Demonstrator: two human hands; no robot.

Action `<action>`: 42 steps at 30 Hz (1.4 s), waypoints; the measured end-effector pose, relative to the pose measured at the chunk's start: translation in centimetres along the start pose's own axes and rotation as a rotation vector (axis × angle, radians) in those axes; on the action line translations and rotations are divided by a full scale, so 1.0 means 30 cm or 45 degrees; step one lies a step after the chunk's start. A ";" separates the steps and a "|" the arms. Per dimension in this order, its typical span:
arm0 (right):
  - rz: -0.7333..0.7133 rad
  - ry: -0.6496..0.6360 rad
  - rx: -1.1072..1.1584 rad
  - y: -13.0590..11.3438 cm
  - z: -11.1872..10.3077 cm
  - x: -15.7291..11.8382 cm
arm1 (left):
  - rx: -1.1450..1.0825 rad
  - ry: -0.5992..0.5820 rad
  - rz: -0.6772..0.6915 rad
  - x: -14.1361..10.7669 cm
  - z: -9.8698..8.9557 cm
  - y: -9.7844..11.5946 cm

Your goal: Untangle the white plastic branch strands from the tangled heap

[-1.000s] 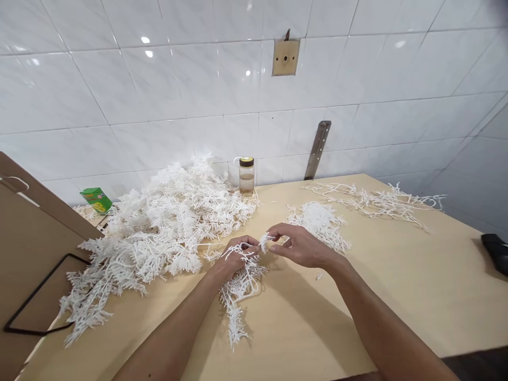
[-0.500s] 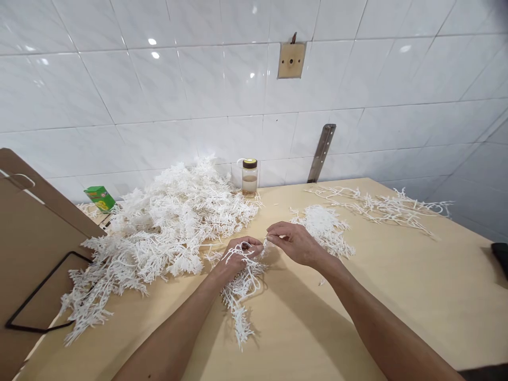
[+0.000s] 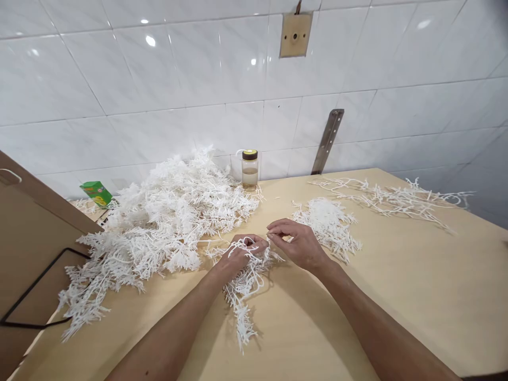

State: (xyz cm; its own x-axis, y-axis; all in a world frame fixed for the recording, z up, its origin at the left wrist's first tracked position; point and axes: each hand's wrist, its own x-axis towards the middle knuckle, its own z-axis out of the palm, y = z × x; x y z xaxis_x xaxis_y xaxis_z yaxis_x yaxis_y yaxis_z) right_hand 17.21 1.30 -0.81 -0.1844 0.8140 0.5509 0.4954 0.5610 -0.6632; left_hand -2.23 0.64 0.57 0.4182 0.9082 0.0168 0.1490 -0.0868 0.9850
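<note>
Left hand: my left hand (image 3: 240,253) is curled shut, knuckles up, low over the worktop (image 3: 397,296), gripping the upper end of a white plastic sprig (image 3: 243,296); loops of its stem wrap over my fingers.
Right hand: my right hand (image 3: 298,244) lies palm down just beside the left, thumb and forefinger pressed together on a small white tip of the same sprig, where the two hands meet.
Arms: both bare forearms come in from the bottom edge and converge at the middle of the worktop.
Sprig: it trails from my left fist toward me, its feathery end resting flat on the wood.
Change: compared with half a second ago my hands sit closer together and lower, and the white tuft seen between my fingertips a second ago is now mostly covered.
Nearby: a small heap of white pieces (image 3: 327,225) lies just behind my right hand; a large pile of sprigs (image 3: 159,222) spreads to my left; bare stems (image 3: 397,198) lie scattered well apart at the far right.
Further out: a capped jar (image 3: 250,168) stands against the tiled wall, a green carton (image 3: 96,193) sits behind the pile, and a cardboard box (image 3: 27,254) is cut off at the left edge.
Hard to tell: what exactly my right fingertips pinch is hidden by my fingers.
</note>
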 end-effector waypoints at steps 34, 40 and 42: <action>0.169 -0.149 0.199 -0.023 -0.014 -0.009 | -0.524 -0.014 -0.334 0.029 -0.017 -0.052; 0.342 -0.256 0.286 -0.019 -0.025 -0.005 | -0.517 -0.015 -0.292 0.026 -0.020 -0.061; 0.347 -0.208 0.292 -0.023 -0.021 -0.005 | -0.516 -0.012 -0.296 0.022 -0.018 -0.058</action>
State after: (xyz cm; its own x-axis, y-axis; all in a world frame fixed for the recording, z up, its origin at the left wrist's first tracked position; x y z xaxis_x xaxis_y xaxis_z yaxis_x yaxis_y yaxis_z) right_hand 17.43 0.69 -0.11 -0.2143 0.9406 0.2633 0.3453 0.3251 -0.8804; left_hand -2.68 1.62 -1.03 0.4239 0.8806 -0.2120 -0.1215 0.2872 0.9501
